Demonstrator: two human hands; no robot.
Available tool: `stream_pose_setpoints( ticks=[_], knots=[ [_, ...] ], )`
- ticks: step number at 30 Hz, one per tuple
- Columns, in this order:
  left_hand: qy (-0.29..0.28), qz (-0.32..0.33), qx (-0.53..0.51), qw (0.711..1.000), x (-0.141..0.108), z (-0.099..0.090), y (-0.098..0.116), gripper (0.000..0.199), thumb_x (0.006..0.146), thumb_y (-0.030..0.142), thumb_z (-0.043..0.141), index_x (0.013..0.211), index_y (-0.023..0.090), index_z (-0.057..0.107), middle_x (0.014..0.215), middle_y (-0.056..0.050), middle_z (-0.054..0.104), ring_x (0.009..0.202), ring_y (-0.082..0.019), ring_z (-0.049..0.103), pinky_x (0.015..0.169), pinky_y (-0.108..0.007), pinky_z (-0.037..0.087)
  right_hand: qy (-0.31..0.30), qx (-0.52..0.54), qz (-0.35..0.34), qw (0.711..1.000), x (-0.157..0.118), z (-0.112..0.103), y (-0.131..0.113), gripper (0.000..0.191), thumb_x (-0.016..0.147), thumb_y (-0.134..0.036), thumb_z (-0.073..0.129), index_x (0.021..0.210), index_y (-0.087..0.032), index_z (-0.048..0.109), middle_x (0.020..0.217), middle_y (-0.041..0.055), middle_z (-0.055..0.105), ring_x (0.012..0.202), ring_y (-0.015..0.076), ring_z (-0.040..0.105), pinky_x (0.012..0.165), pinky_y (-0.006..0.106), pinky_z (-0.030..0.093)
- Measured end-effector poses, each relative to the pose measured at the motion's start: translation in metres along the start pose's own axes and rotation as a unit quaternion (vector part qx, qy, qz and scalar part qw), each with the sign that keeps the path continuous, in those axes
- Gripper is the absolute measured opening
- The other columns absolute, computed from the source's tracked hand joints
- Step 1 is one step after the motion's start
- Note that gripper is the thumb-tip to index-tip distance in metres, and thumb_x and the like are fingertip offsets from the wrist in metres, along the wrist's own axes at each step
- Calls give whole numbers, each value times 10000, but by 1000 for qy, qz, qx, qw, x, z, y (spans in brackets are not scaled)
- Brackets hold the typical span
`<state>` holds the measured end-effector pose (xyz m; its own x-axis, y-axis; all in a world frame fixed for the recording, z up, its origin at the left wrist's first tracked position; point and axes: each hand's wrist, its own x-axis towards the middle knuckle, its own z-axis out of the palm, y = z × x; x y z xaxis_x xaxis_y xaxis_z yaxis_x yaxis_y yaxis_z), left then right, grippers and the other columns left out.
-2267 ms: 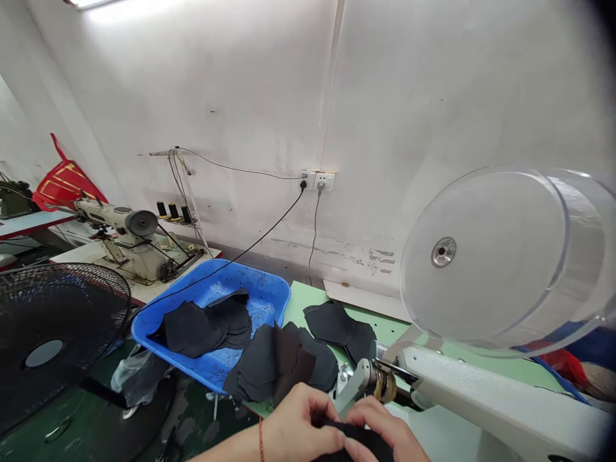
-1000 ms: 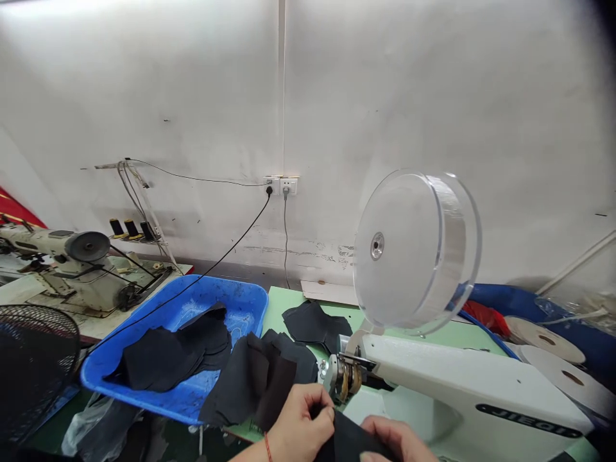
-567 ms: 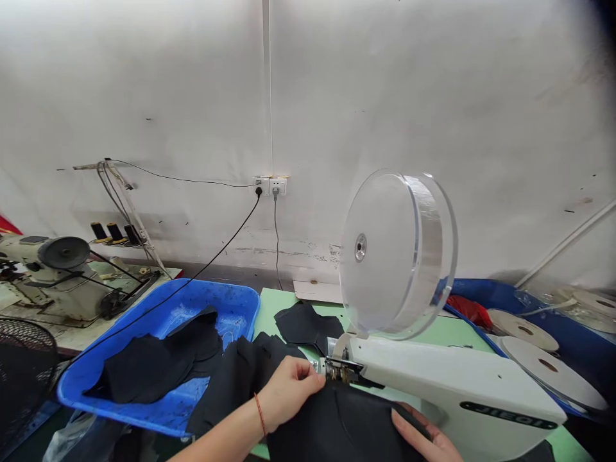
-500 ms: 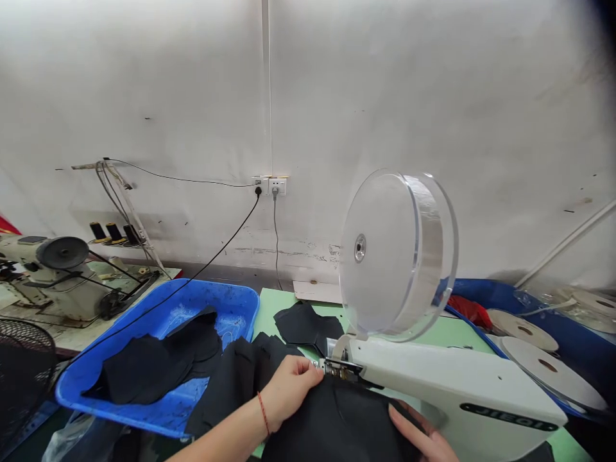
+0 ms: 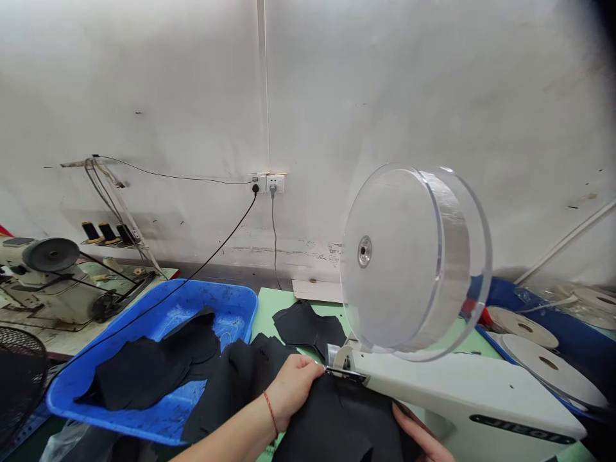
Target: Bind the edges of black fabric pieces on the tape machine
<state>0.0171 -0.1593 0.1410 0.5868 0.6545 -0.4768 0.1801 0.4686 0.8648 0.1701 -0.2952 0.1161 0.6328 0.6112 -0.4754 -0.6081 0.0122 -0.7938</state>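
Observation:
My left hand [image 5: 297,385], with a red cord on its wrist, is closed in a pinch at the upper left edge of a black fabric piece [image 5: 344,417], right beside the front end of a white machine [image 5: 447,385]. My right hand [image 5: 418,436], partly cut off by the bottom of the view, grips the right edge of the same fabric, thumb on top and fingers mostly hidden. A large clear reel [image 5: 399,269] of pale tape stands upright above the machine. Another black fabric piece [image 5: 308,324] lies on the green table behind the machine head.
A blue tub [image 5: 202,289] on the left holds black fabric pieces [image 5: 154,362]; more hang over its right side. A sewing machine [image 5: 62,269] and thread spools stand farther left. A blue bin [image 5: 597,359] with white tape rolls [image 5: 548,366] is at right.
The view has shifted slightly, and the clear reel and machine look larger and farther right. Both hands keep hold of the black fabric, which has shifted slightly right in the view.

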Motion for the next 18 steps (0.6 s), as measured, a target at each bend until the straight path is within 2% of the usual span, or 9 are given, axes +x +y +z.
stream_pose_setpoints(
  ticks=[3,6,10,15,18],
  knots=[
    [-9,13,1,1000,7,-3,0,405,604,477,627,507,205,345,405,100,279,394,-54,256,434,-206,185,0,18,6,1000,1,5,0,341,632,-332,745,963,-269,689,1088,-42,703,1200,269,499,983,378,476],
    [-31,27,11,999,9,-9,0,425,592,516,648,517,195,379,422,101,284,411,-51,251,450,-210,195,-18,22,36,999,2,7,0,356,616,-329,759,955,-241,697,1017,-4,730,1124,304,561,925,426,519],
    [-63,43,24,997,8,-14,0,464,597,582,640,543,186,405,451,95,311,438,-53,256,466,-215,189,-16,65,57,996,-2,8,2,341,609,-289,775,941,-272,698,970,-36,742,1088,273,590,922,397,523],
    [-82,76,32,993,19,-18,8,517,561,587,696,516,173,390,454,102,283,463,-45,204,478,-219,152,-14,76,52,996,4,18,3,497,569,-269,795,1045,-212,664,915,13,755,1017,299,627,906,431,525],
    [-111,63,24,992,20,-28,7,516,538,594,721,528,155,449,457,83,358,457,-50,273,492,-209,213,-43,65,70,994,8,11,6,577,567,-321,792,1113,-231,627,933,16,752,1020,299,626,904,432,520]
  ],
)
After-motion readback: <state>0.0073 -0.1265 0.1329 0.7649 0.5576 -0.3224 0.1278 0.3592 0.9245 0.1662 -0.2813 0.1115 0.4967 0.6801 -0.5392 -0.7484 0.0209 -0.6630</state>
